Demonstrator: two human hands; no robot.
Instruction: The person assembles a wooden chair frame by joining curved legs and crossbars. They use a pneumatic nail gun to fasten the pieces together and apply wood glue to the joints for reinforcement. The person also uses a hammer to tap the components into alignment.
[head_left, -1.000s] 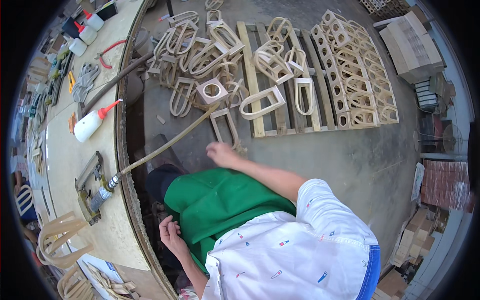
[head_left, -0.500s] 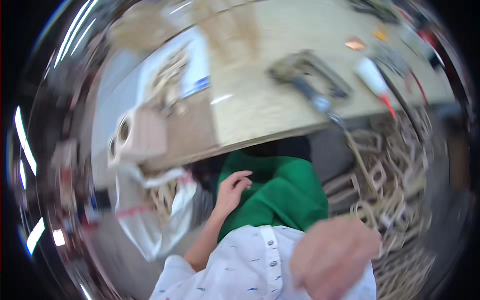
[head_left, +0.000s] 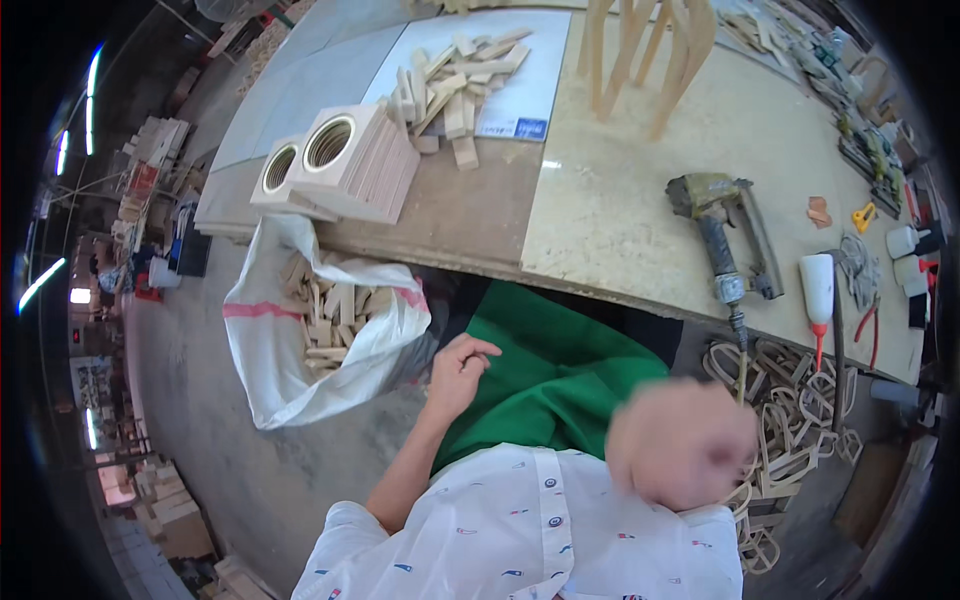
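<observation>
My left hand (head_left: pixel 460 375) hangs beside the green apron (head_left: pixel 560 360) over my lap, with loosely bent fingers and nothing visible in them. To its left stands a white woven sack (head_left: pixel 280 385) full of small wood offcuts (head_left: pixel 330 325). Close to the camera and smeared by motion, my right hand (head_left: pixel 685 440) is raised in front of my right shoulder. Its fingers cannot be made out, nor whether it holds anything. On the table (head_left: pixel 600 215) ahead lies a pneumatic nail gun (head_left: pixel 715 240) with a hose fitting, and right of it a white glue bottle (head_left: pixel 817 290) with a red nozzle.
Stacked wooden blocks with round holes (head_left: pixel 370 165) stand at the table's left edge, near a pile of wood pieces (head_left: pixel 460 85). Curved wooden legs (head_left: pixel 640 60) rise at the back. Wooden frames (head_left: pixel 790 430) heap on the floor at right.
The view has turned, so the table and its things sit differently and look sharper. My right hand has risen slightly and stays blurred. My left hand keeps its place by the apron.
</observation>
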